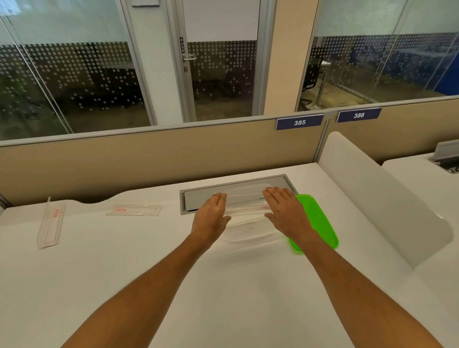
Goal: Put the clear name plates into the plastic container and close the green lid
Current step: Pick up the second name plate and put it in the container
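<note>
Both hands flat over container

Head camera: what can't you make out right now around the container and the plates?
- Container: clear and blurred, so the plate count inside is unreadable.
- Plate between the left hand and right hand: both ends hidden by the palms, grip unclear.
- Green lid: near side covered by the right forearm.
- Two plates on the desk: red print too small.
</note>
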